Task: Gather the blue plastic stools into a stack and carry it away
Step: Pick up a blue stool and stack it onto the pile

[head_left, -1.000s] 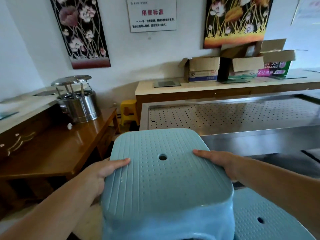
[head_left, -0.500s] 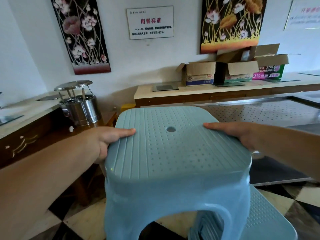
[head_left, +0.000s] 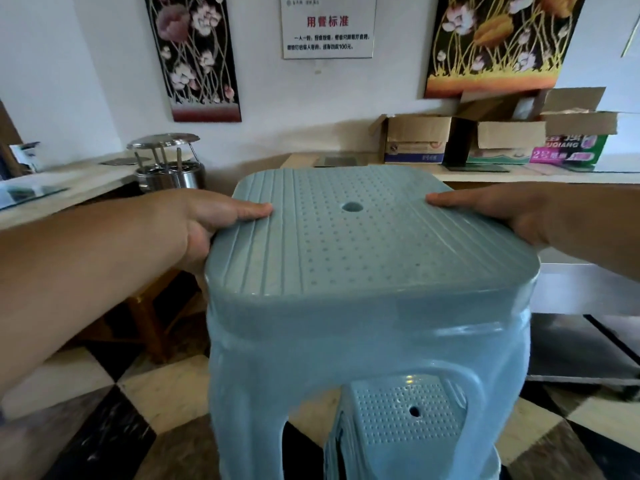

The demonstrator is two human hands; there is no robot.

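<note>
I hold a blue plastic stool [head_left: 363,258] up in the air in front of me, its dotted seat with a centre hole facing up. My left hand [head_left: 204,220] grips the seat's left edge, thumb lying on top. My right hand [head_left: 512,213] grips the right edge the same way. Through the gap between the held stool's legs I see a second blue stool [head_left: 405,414] standing on the floor below, seat up. The held stool hangs above it, apart from it.
A wooden side table [head_left: 152,306] with a steel utensil pot [head_left: 166,168] stands at left. A steel perforated counter [head_left: 588,289] lies at right. Cardboard boxes [head_left: 415,140] sit on the shelf along the back wall. The floor [head_left: 104,410] has black and cream checker tiles.
Both hands have lifted the stool higher and brought it over the second stool, which was at its lower right and now shows between its legs.
</note>
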